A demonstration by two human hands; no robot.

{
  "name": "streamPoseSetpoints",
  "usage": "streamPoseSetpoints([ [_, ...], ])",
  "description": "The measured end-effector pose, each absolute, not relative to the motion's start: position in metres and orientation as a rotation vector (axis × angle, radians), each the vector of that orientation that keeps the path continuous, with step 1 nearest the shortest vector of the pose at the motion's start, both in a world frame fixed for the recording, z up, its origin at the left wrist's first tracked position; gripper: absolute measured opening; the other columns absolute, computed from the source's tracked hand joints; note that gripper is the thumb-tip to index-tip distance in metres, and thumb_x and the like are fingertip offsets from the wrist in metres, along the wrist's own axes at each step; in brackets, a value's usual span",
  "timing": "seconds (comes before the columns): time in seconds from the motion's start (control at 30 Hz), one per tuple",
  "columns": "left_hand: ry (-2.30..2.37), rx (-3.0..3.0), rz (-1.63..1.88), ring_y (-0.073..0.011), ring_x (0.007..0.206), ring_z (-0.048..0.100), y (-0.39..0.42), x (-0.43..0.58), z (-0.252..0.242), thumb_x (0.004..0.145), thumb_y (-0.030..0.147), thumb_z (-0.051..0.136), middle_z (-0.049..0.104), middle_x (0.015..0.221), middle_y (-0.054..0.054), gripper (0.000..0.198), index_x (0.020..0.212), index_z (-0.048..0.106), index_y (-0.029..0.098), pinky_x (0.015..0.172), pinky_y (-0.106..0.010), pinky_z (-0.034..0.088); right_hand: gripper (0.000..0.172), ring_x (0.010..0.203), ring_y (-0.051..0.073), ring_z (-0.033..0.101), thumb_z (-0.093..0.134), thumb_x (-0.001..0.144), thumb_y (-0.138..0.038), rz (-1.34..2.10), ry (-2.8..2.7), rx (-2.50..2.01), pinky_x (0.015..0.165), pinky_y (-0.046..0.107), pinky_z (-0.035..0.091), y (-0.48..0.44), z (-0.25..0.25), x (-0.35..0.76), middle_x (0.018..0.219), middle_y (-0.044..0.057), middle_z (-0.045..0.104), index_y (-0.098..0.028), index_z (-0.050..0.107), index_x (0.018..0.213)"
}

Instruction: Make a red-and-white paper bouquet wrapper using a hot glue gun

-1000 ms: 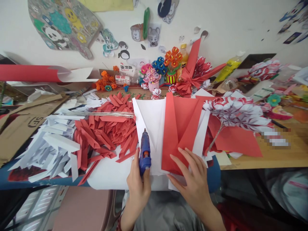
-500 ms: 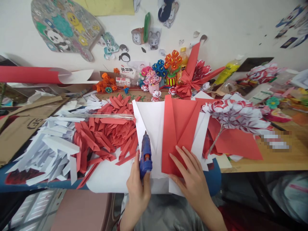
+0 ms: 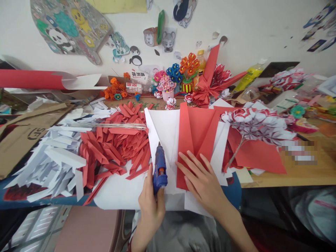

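Note:
My left hand [image 3: 152, 201] is closed around a blue glue gun [image 3: 160, 168], its dark nozzle pointing away from me over white paper. Fingers spread, my right hand [image 3: 202, 178] lies flat on the lower part of a folded red paper sheet [image 3: 201, 122]. That sheet has two long flaps folded inward into a V. Beside it on the left is a folded white paper sheet [image 3: 165, 122], partly under the red one. More white paper [image 3: 220, 154] shows beyond the red sheet's right edge.
To the left lie heaps of folded white strips [image 3: 60, 150] and red strips [image 3: 126, 136], with thin wires [image 3: 123, 125] across them. A red-and-white paper bouquet [image 3: 254, 122] rests at right. Bottles and flower pots [image 3: 187, 85] line the wall. A pink stool [image 3: 86, 227] stands below.
My right hand has shifted left and slightly up across the red sheet, its fingers spreading flatter. My left hand with the glue gun has hardly moved.

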State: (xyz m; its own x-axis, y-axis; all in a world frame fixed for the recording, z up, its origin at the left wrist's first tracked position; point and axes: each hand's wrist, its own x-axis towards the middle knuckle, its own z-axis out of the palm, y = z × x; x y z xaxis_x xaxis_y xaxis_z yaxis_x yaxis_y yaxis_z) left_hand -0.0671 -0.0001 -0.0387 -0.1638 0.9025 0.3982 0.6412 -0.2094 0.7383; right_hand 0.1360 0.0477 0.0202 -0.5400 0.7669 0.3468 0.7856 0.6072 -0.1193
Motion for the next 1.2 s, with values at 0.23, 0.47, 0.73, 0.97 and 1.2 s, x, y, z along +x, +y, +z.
streamPoseSetpoints([
  [0.23, 1.777, 1.776, 1.317, -0.0261, 0.118, 0.068, 0.0, -0.066, -0.04, 0.1, 0.025, 0.05, 0.07, 0.127, -0.014, 0.063, 0.16, 0.029, 0.021, 0.098, -0.037, 0.055, 0.052, 0.15, 0.023, 0.037, 0.04, 0.103, -0.017, -0.029, -2.582, -1.094, 0.125, 0.052, 0.028, 0.077, 0.025, 0.135, 0.155, 0.007, 0.051, -0.018, 0.04, 0.155],
  [0.47, 1.791, 1.788, 1.306, -0.0266, 0.119, 0.068, 0.0, -0.066, -0.04, 0.1, 0.025, 0.05, 0.069, 0.13, -0.016, 0.063, 0.16, 0.029, 0.02, 0.097, -0.036, 0.055, 0.054, 0.151, 0.022, 0.033, 0.039, 0.104, -0.017, -0.079, -2.523, -1.189, 0.126, 0.05, 0.024, 0.074, 0.017, 0.131, 0.156, 0.006, 0.049, -0.015, 0.033, 0.157],
  [0.73, 1.79, 1.816, 1.282, -0.0264, 0.121, 0.067, 0.0, -0.066, -0.037, 0.1, 0.022, 0.049, 0.069, 0.131, -0.016, 0.064, 0.16, 0.028, 0.02, 0.098, -0.036, 0.055, 0.053, 0.151, 0.024, 0.033, 0.038, 0.104, -0.019, -0.088, -2.491, -1.275, 0.126, 0.049, 0.022, 0.072, 0.011, 0.125, 0.156, 0.007, 0.048, -0.013, 0.036, 0.156],
  [0.97, 1.804, 1.812, 1.294, -0.0257, 0.119, 0.068, 0.0, -0.065, -0.037, 0.1, 0.023, 0.049, 0.069, 0.128, -0.016, 0.064, 0.161, 0.027, 0.02, 0.095, -0.035, 0.056, 0.055, 0.151, 0.025, 0.033, 0.037, 0.104, -0.02, -0.049, -2.458, -1.334, 0.126, 0.049, 0.023, 0.072, 0.005, 0.122, 0.158, 0.008, 0.046, -0.013, 0.032, 0.158],
  [1.2, 1.808, 1.867, 1.352, -0.0252, 0.113, 0.071, 0.001, -0.063, -0.039, 0.1, 0.021, 0.05, 0.068, 0.131, -0.017, 0.064, 0.16, 0.029, 0.019, 0.091, -0.034, 0.057, 0.055, 0.152, 0.024, 0.032, 0.036, 0.103, -0.019, -0.012, -2.464, -1.388, 0.126, 0.049, 0.025, 0.072, 0.003, 0.121, 0.161, 0.006, 0.041, -0.013, 0.031, 0.158],
])
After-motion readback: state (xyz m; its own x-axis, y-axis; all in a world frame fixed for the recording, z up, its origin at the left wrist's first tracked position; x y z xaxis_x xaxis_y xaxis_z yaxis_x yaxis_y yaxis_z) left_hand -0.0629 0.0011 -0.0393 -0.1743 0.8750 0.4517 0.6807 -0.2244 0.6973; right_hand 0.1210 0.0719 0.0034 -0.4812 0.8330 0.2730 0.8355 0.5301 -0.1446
